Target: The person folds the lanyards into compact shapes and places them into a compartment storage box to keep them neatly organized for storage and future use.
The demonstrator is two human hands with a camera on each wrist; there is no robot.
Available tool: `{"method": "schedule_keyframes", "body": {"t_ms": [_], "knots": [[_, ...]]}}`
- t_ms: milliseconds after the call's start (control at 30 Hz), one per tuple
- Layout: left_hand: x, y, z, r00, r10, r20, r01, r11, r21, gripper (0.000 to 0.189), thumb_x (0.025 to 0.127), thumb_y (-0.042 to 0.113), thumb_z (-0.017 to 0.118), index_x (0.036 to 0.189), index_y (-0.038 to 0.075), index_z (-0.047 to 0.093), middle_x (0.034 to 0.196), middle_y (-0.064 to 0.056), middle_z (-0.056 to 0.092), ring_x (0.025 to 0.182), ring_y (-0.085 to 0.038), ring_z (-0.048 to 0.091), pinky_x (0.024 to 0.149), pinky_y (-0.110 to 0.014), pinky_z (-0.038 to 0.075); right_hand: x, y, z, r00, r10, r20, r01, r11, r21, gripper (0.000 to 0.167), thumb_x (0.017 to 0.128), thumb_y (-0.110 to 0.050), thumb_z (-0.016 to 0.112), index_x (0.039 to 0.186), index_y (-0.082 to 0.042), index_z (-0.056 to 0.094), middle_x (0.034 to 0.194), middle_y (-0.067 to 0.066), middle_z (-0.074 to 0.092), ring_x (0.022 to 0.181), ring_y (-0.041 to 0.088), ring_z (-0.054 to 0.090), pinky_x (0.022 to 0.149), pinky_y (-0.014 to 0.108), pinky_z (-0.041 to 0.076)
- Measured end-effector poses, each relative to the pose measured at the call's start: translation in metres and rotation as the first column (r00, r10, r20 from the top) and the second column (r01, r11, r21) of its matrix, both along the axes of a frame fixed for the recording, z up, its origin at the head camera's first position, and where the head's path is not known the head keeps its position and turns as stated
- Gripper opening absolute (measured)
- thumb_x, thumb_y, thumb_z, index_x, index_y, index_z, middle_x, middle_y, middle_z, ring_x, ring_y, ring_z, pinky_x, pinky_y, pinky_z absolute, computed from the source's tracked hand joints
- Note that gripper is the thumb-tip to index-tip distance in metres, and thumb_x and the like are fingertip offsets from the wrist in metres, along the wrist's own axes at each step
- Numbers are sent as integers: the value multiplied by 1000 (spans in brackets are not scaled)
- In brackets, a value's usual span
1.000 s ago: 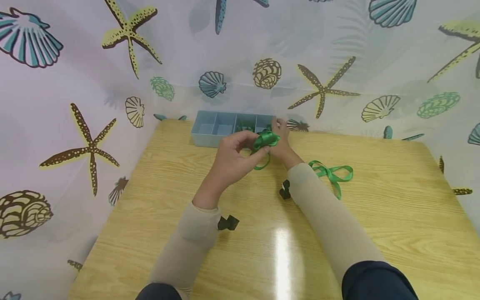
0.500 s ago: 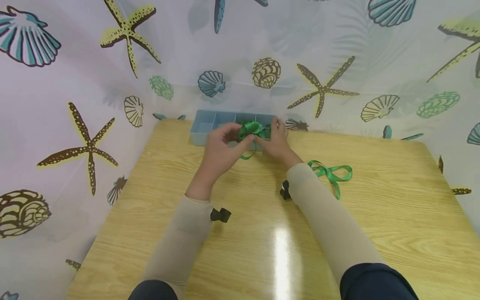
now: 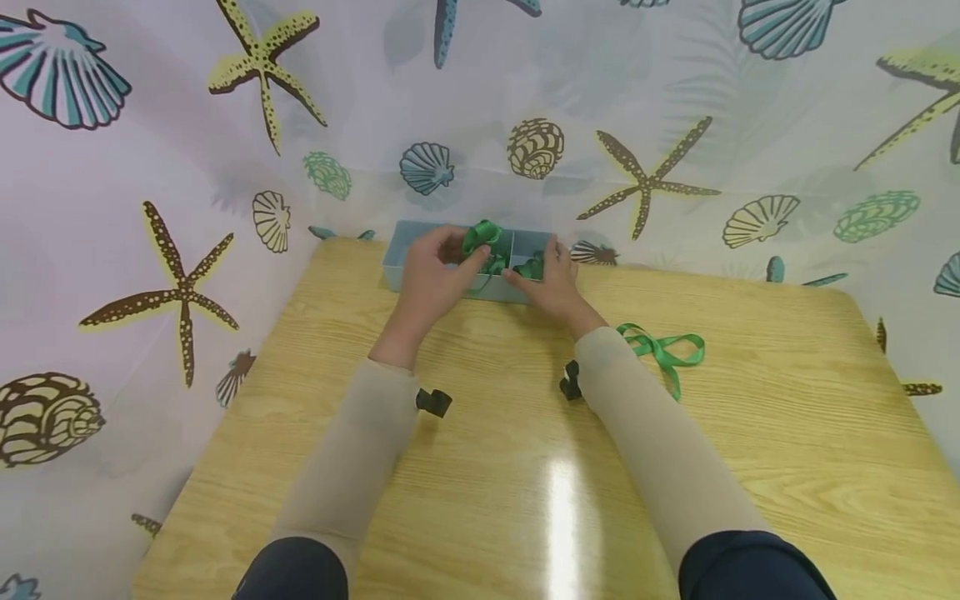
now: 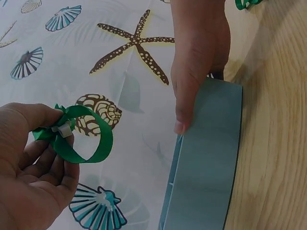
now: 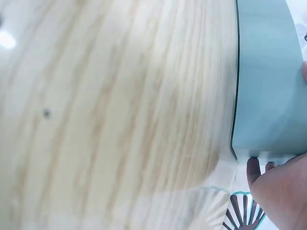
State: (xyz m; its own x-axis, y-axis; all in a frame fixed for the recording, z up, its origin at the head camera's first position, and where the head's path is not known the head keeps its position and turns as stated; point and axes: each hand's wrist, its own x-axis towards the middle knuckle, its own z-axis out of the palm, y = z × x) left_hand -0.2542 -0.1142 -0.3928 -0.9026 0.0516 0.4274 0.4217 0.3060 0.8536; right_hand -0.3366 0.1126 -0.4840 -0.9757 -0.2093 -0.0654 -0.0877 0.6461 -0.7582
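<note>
My left hand (image 3: pixel 431 279) pinches a looped green ribbon (image 3: pixel 481 236) above the light blue divided box (image 3: pixel 506 291). In the left wrist view, the ribbon's wide loop (image 4: pixel 104 143) hangs out past the fingertips, with a small white piece at its gathered middle. At the box's right end, my right hand (image 3: pixel 557 285) grips the corner, thumb over the front rim and fingers along the end wall. More green ribbon (image 3: pixel 531 267) lies in the rightmost compartment, and some shows in the one beside it. Fingers of the right hand touch the end wall in the right wrist view.
A loose green ribbon bow (image 3: pixel 666 348) lies on the wooden table (image 3: pixel 495 500), right of the right forearm. Behind the box stands a white curtain (image 3: pixel 480 92) printed with shells and starfish. Small black pieces (image 3: pixel 434 402) are fixed at both wrists.
My left hand has moved left and away from me, carrying the ribbon over the box. My right hand stays at the box's right end; its thumb has come down onto the front rim.
</note>
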Motion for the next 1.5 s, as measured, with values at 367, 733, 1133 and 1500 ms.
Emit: {"method": "schedule_keyframes", "body": {"t_ms": [367,733,1133,1500], "knots": [[-24,-13,-27,993,117,16,-117,993,28,20,101,18,74,111,1,73,106,-16,73,96,-25,70,86,-32,55,2,-3,2,1000,-9,19,9,1000,-7,124,95,-72,64,169,-17,-19,178,14,-14,163,46,-14,130,68,14],[-47,-11,-41,982,189,-30,-188,982,21,18,102,15,73,109,-1,70,107,-16,74,97,-26,73,84,-29,58,4,0,5,999,-15,36,15,1000,-16,123,96,-71,65,169,-20,-20,178,13,-14,163,45,-12,129,68,14],[-70,-12,-51,955,273,-118,-269,962,45,16,103,9,70,110,-5,67,108,-20,72,101,-32,72,89,-36,61,3,0,3,999,-9,35,10,1000,-19,122,96,-70,65,169,-20,-20,178,13,-13,163,45,-13,129,69,13],[-72,-13,-64,943,319,-91,-326,942,-76,15,101,8,72,106,-6,69,105,-22,74,94,-35,72,85,-44,61,2,0,3,999,-15,34,16,999,-30,122,95,-70,66,169,-22,-20,178,12,-12,163,45,-12,129,68,14]]}}
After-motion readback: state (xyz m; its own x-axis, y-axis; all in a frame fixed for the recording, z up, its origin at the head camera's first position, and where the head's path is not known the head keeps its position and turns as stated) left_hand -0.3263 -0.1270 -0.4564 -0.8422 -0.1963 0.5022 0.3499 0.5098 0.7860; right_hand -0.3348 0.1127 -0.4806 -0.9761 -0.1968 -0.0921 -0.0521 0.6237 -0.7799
